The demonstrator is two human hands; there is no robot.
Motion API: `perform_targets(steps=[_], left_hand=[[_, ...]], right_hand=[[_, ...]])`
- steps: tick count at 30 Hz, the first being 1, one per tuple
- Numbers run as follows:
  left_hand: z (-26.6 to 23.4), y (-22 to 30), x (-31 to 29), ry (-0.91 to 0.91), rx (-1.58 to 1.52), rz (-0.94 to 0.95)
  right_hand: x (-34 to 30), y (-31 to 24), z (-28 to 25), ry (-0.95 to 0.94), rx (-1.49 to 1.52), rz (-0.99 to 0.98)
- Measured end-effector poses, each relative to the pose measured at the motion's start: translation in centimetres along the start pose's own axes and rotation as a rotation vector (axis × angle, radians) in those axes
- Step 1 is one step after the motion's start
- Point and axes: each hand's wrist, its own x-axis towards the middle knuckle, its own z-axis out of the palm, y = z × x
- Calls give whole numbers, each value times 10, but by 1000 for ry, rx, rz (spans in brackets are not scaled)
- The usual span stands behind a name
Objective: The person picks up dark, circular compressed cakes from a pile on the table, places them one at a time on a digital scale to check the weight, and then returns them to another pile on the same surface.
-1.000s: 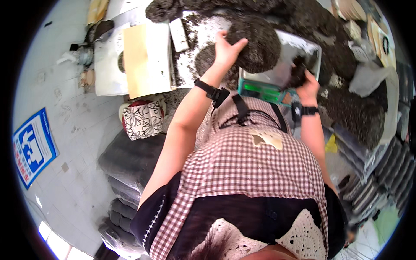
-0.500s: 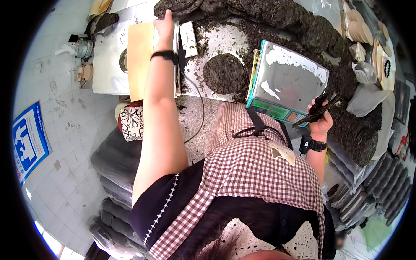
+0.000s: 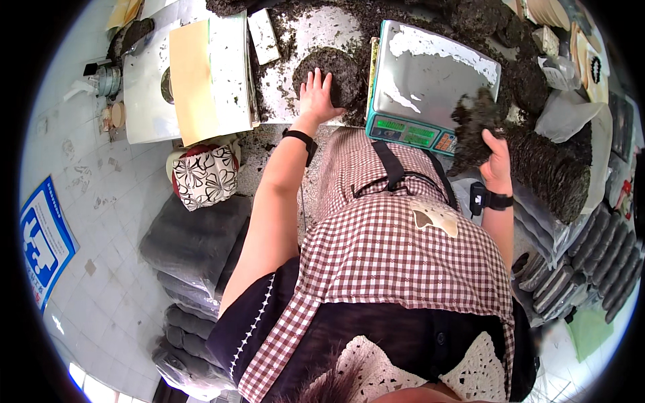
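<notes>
My left hand (image 3: 318, 99) lies with fingers spread on the near left part of a round, dark cake of dried seaweed (image 3: 344, 79), which rests on the littered white tabletop. In my right hand (image 3: 496, 164) is a ragged dark piece of dried seaweed (image 3: 473, 127), gripped with the thumb on top; the other fingers are largely hidden. That piece hangs over the near right corner of a teal-edged digital scale (image 3: 433, 77). The scale's steel platform has torn white film on it and carries nothing else. Its lit display faces me.
More dark seaweed (image 3: 554, 171) is piled right of the scale. Left of the cake stand a white block (image 3: 263, 37) and stacked sheets with a tan cover (image 3: 191, 80). Plastic-wrapped dark packs (image 3: 191, 245) are stacked at my left, with more packs (image 3: 605, 258) at the right.
My left hand has come back toward me from the long seaweed pile at the far side onto the round cake. My right hand still holds its seaweed piece, now turned more upright. The view has shifted.
</notes>
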Motion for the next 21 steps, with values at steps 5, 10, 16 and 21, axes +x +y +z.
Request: perform_targets(steps=[5,10,16,21], left_hand=[[24,-36,5,94,-91,94],[26,-35,11,119,-25,45],[22,-40,15,337,-410,-17],[-13,-93,-4,816,-879,-480]], right_hand=[[7,30,-5,56,-207,54],[28,12,-5,77,338,51],[42,-9,-3,87,6,-110],[30,-6,-48,157,48,-101]])
